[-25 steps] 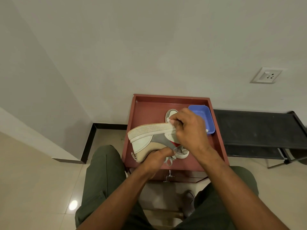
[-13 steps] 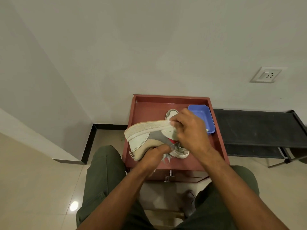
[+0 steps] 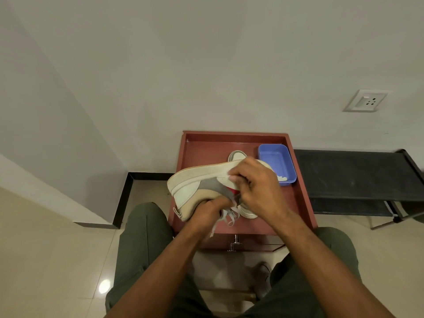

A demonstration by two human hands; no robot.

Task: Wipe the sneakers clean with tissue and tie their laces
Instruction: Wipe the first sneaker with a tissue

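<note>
A white, grey and tan sneaker [image 3: 192, 187] is held tipped on its side above the red-brown table [image 3: 298, 203], its pale sole turned up and away from me. My left hand [image 3: 206, 210] grips its upper from below, and loose white laces [image 3: 227, 219] hang beside it. My right hand [image 3: 257, 189] is closed and pressed against the sneaker's side near the sole; the tissue in it is hidden by the fingers. The second sneaker [image 3: 237, 155] lies on the table behind, mostly covered by the held one.
A blue plastic tub [image 3: 277, 164] with white tissue bits [image 3: 282, 179] stands at the table's back right. A black bench [image 3: 355, 175] stands to the right against the wall. My knees flank the table's drawer handle [image 3: 234, 243].
The held sneaker has been lifted and tilted, its heel end swinging up and left. My right hand has slid a little down the sneaker's side.
</note>
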